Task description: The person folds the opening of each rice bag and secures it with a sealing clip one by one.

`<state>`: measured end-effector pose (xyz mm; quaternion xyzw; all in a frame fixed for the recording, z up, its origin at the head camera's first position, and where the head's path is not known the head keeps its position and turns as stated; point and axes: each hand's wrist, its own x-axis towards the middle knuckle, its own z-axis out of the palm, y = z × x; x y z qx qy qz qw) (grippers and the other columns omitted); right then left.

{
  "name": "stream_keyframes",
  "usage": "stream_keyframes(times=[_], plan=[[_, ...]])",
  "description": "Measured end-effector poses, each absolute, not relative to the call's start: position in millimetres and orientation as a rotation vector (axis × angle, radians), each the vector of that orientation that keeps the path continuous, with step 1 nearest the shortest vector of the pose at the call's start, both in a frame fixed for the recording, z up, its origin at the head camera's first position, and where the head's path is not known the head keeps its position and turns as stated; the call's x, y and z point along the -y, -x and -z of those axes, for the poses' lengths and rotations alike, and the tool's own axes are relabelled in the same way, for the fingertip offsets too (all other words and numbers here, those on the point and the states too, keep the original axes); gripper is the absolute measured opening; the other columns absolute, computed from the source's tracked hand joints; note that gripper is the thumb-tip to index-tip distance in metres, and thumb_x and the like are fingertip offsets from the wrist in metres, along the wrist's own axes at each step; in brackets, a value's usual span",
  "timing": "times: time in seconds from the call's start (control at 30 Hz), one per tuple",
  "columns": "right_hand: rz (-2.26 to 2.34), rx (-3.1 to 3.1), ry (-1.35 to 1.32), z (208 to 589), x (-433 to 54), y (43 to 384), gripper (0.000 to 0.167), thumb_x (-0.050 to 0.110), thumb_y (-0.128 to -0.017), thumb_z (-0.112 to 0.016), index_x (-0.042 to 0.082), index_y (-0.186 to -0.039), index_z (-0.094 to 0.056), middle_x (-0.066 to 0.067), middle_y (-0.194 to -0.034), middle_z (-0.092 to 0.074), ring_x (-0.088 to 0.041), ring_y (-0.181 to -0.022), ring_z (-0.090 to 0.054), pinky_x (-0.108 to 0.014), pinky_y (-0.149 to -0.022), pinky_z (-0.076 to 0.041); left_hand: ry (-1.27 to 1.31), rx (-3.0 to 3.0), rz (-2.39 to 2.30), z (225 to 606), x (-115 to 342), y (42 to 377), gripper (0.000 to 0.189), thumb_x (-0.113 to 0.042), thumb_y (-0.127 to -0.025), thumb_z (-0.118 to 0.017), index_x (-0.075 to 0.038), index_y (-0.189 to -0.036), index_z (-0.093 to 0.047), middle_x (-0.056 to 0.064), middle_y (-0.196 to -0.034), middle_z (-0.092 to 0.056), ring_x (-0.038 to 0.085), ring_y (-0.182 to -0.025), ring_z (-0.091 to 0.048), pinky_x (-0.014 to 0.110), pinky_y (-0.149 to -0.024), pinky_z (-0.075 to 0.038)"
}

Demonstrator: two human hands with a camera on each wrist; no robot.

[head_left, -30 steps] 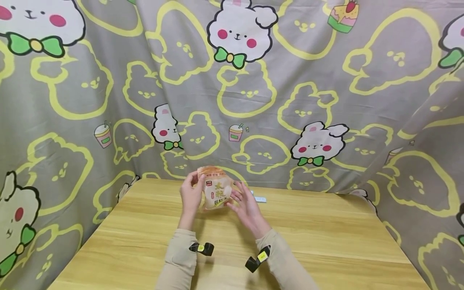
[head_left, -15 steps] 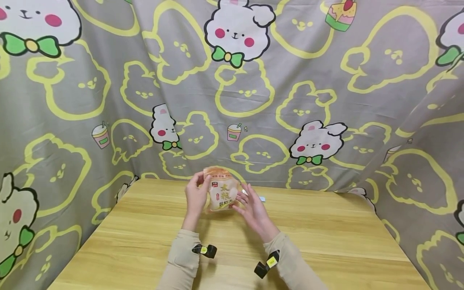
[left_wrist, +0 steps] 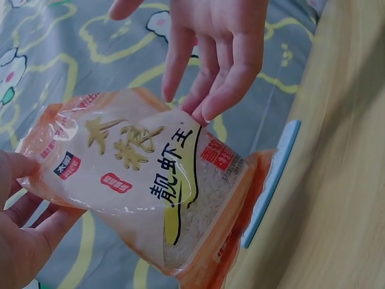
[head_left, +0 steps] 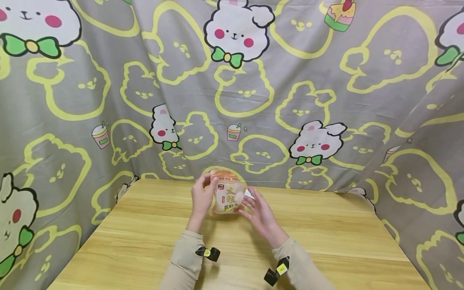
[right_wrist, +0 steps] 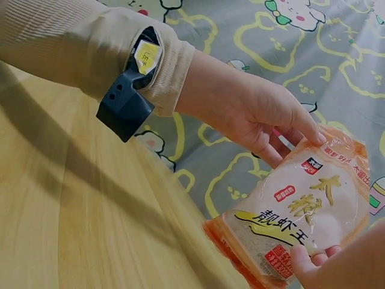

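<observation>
A clear and orange plastic bag of rice (head_left: 230, 195) with gold and black lettering is held up over the far part of the table. My left hand (head_left: 202, 197) pinches its upper left corner, thumb on the front and fingers behind, as the left wrist view shows. White grains show through the lower part of the bag (left_wrist: 201, 208). My right hand (head_left: 262, 213) is at the bag's right edge, its fingers extended and the fingertips right at the plastic. In the right wrist view, the right hand (right_wrist: 349, 262) overlaps the bag's lower right side.
A flat light-blue object (left_wrist: 274, 186) lies on the wooden table (head_left: 319, 229) behind the bag, partly hidden by it. A grey curtain (head_left: 250, 100) with cartoon rabbits hangs along the table's back and sides. Black wrist cameras (head_left: 277, 272) sit on both sleeves.
Both hands and the bag have moved to the right and slightly down toward me. The bag now covers more of the light-blue object. The left hand's pinch is unchanged.
</observation>
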<state>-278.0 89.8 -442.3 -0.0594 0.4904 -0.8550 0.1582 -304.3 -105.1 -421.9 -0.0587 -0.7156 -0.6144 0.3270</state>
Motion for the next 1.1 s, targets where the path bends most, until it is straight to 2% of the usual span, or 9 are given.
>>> stream_keyframes(times=[0.13,0.3,0.43,0.57,0.8,1.0,1.1], plan=[[2.443,-1.399,0.169,442.5,-96.0,274.2,0.067,0.049,-0.103,-0.030,0.011,-0.156,-0.013,-0.019,-0.143,-0.031,-0.029,-0.132,-0.034,-0.054,-0.118,-0.025,0.152,1.882,1.625,422.8,100.9,304.2,0.019,-0.013,-0.089,-0.071,-0.001,-0.103,-0.069,0.019,-0.096,-0.072,0.028,-0.089,-0.067,0.026,-0.076,-0.056],[2.433,-1.373,0.191,443.1,-103.5,270.3,0.069,0.049,-0.104,-0.030,0.011,-0.157,-0.009,-0.024,-0.151,-0.021,-0.034,-0.138,-0.026,-0.056,-0.119,-0.020,0.144,1.898,1.616,423.0,96.6,302.6,0.018,-0.012,-0.088,-0.071,-0.002,-0.103,-0.069,0.018,-0.094,-0.072,0.027,-0.089,-0.067,0.033,-0.076,-0.058],[2.420,-1.383,0.194,442.3,-108.6,266.4,0.069,0.050,-0.104,-0.030,0.011,-0.157,-0.008,-0.025,-0.154,-0.018,-0.034,-0.139,-0.026,-0.055,-0.119,-0.022,0.164,1.898,1.615,423.2,93.6,301.9,0.016,-0.011,-0.088,-0.071,-0.002,-0.101,-0.069,0.017,-0.092,-0.071,0.026,-0.089,-0.067,0.035,-0.078,-0.057],[2.412,-1.395,0.197,441.3,-112.6,262.5,0.070,0.051,-0.103,-0.030,0.011,-0.157,-0.008,-0.024,-0.153,-0.018,-0.033,-0.137,-0.027,-0.053,-0.118,-0.025,0.183,1.889,1.638,423.1,90.6,300.9,0.016,-0.012,-0.088,-0.071,-0.002,-0.101,-0.070,0.016,-0.092,-0.072,0.025,-0.088,-0.066,0.033,-0.080,-0.056],[2.408,-1.382,0.194,439.4,-118.9,257.0,0.068,0.049,-0.104,-0.029,0.013,-0.157,-0.009,-0.023,-0.151,-0.019,-0.033,-0.137,-0.026,-0.054,-0.118,-0.024,0.195,1.880,1.627,422.7,84.2,297.1,0.017,-0.009,-0.088,-0.071,0.000,-0.102,-0.069,0.019,-0.094,-0.072,0.032,-0.089,-0.067,0.039,-0.081,-0.056],[2.394,-1.368,0.207,435.8,-127.1,252.5,0.067,0.049,-0.104,-0.027,0.013,-0.157,-0.008,-0.025,-0.152,-0.017,-0.037,-0.141,-0.020,-0.055,-0.119,-0.020,0.198,1.913,1.621,418.2,80.0,292.0,0.014,-0.007,-0.088,-0.070,0.001,-0.100,-0.069,0.019,-0.092,-0.071,0.030,-0.087,-0.067,0.028,-0.079,-0.055],[2.384,-1.377,0.214,434.4,-131.2,250.2,0.067,0.049,-0.104,-0.025,0.013,-0.157,-0.006,-0.026,-0.153,-0.015,-0.037,-0.142,-0.019,-0.055,-0.119,-0.020,0.205,1.918,1.628,418.7,78.0,291.5,0.015,-0.007,-0.089,-0.069,0.002,-0.100,-0.068,0.020,-0.092,-0.071,0.032,-0.088,-0.067,0.028,-0.079,-0.056]])
